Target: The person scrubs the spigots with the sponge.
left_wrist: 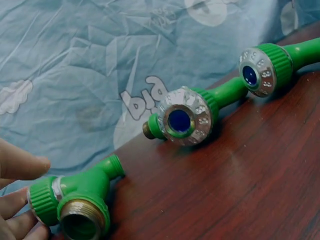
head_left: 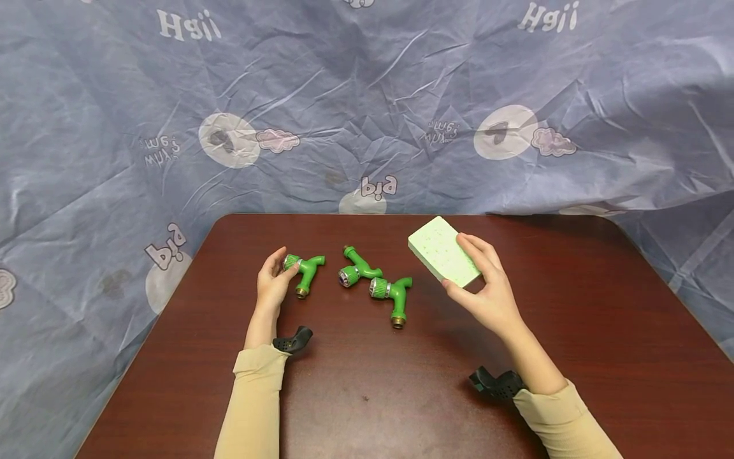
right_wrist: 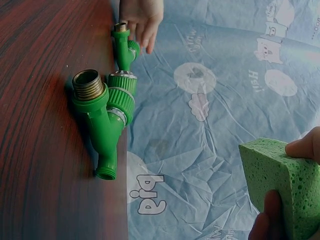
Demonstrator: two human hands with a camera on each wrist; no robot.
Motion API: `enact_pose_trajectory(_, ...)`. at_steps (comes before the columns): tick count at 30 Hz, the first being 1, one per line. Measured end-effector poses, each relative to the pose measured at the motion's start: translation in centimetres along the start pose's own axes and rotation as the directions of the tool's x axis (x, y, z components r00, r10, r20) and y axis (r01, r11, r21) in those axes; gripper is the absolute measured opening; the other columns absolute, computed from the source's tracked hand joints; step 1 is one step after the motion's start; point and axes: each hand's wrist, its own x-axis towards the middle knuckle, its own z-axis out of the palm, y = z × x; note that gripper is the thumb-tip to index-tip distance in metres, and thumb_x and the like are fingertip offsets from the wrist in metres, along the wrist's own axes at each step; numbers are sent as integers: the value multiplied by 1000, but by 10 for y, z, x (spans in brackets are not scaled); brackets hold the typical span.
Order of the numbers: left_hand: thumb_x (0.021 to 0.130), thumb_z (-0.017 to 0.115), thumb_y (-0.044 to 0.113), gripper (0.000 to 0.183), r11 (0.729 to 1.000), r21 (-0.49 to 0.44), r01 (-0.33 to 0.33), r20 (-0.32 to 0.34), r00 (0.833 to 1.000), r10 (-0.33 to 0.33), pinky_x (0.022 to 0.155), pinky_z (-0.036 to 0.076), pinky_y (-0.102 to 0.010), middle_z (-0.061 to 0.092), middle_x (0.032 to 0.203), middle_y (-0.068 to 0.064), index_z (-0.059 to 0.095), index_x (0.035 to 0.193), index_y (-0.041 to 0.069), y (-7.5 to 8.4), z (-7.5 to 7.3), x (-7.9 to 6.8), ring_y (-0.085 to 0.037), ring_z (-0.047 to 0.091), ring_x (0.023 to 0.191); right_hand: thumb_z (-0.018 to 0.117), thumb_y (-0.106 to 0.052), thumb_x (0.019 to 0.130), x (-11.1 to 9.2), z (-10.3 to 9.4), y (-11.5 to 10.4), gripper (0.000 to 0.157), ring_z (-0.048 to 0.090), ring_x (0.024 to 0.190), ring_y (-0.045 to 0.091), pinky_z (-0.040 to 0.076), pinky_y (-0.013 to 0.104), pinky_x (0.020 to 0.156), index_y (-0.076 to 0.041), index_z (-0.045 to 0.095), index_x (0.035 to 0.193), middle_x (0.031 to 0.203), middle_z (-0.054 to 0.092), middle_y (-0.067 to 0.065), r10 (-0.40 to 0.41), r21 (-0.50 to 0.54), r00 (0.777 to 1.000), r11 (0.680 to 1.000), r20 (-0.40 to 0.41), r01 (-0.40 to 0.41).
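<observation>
Left hand [head_left: 273, 280] at left end of leftmost green tap [head_left: 308, 273], thumb and fingers apart; right hand [head_left: 490, 296] clamped on green sponge [head_left: 443, 250], right of rightmost tap [head_left: 398, 297].

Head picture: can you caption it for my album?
Right hand holding a sponge, left hand at one of three taps.

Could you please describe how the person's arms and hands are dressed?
Both arms wear pale beige long sleeves: the left sleeve and right sleeve each end in a cuff. Near each wrist sits a curved black device with small holes. The left hand and right hand are without gloves.
</observation>
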Motion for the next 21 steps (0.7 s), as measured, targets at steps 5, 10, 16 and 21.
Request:
enact_pose_trajectory(5,92,59,3,55,999,24,24,33,999,-25,110,26,-28,34,148,-9,39,142,6,-3,-1,1,-19,28,137,71,13,67,-1,2,16,69,41,112,18,33,17,79,5,49,132,134,43,21,-13,11,1000,1000,-2,13)
enact_pose_trajectory(10,92,58,1,54,997,63,35,43,998,-38,109,27,-27,35,148,-8,39,142,8,-3,-2,1,-19,29,136,75,9,67,-2,3,39,75,40,114,11,34,17,80,-5,49,136,137,43,10,-4,-3,1000,1000,4,4)
enact_pose_trajectory(16,88,60,-4,56,993,117,10,58,998,-17,107,32,-32,40,144,-11,43,140,7,-6,-4,1,-23,35,133,74,6,69,-3,4,44,75,41,114,10,35,18,79,-10,49,137,138,42,6,-12,4,1000,1000,7,11)
enact_pose_trajectory(21,85,64,-4,56,988,154,-3,78,997,-9,101,38,-36,45,140,-14,47,137,5,-8,-4,1,-27,44,125,74,7,69,-3,4,44,75,41,114,11,35,18,79,-9,49,137,138,42,6,-14,6,1000,1000,10,14)
